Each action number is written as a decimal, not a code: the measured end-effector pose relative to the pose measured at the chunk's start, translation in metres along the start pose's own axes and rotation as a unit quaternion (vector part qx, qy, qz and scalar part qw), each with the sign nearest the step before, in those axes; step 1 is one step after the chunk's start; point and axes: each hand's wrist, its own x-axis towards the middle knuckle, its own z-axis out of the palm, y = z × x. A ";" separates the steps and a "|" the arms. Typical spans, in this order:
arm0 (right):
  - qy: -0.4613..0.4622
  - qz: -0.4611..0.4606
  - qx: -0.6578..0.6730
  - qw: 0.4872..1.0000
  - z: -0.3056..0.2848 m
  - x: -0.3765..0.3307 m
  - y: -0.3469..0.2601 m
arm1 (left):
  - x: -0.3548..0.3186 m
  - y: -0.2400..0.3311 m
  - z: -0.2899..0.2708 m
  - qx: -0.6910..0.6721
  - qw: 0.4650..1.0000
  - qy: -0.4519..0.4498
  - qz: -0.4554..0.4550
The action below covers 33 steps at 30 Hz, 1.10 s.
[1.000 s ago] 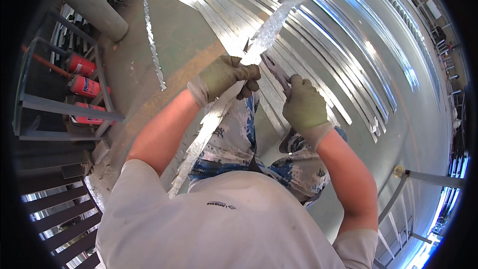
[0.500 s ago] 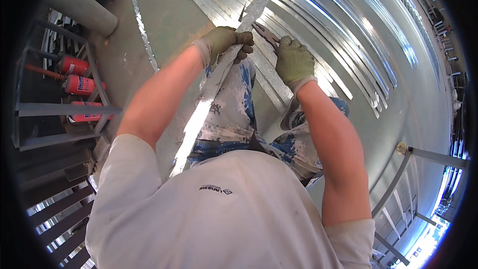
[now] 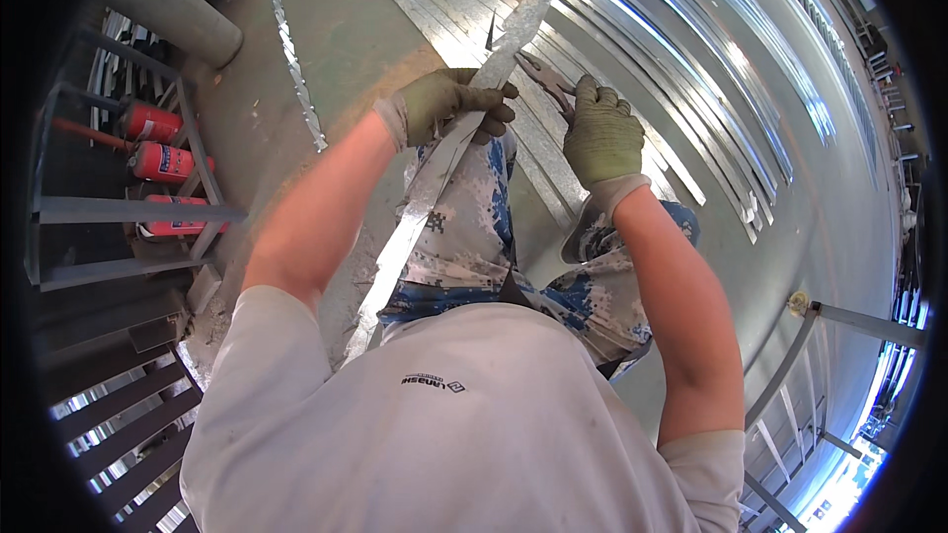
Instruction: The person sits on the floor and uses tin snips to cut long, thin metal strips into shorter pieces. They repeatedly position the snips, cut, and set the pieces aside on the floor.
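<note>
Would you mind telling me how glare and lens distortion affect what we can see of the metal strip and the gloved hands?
Head view: strong glare whitens the metal strip below the left hand and streaks the floor sheets; the fisheye bends those straight sheets into arcs and blackens the corners; both gloves, the right hand included, stay sharp and evenly lit.

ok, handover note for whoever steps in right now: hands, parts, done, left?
Left hand, in a green work glove, grips the long shiny galvanized metal strip that runs from the lap up and away.
Right hand, also gloved, holds dark metal snips with the blades at the strip's right edge.
More silver metal strips lie fanned on the grey floor; a thin jagged offcut lies to the left, near red cylinders in a rack.
Done: cannot tell how far the cutting has got.
Left: the strip is in one piece in the hands.
</note>
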 end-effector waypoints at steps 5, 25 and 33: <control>-0.023 0.042 0.031 0.998 0.004 -0.011 0.001 | -0.004 0.001 0.002 0.030 0.999 0.034 0.004; -0.295 0.002 0.371 0.880 -0.043 -0.010 0.025 | -0.021 0.008 0.023 0.062 0.994 0.084 0.028; -0.307 -0.003 0.351 0.885 -0.060 0.000 0.021 | -0.020 0.006 0.022 0.065 0.995 0.073 0.033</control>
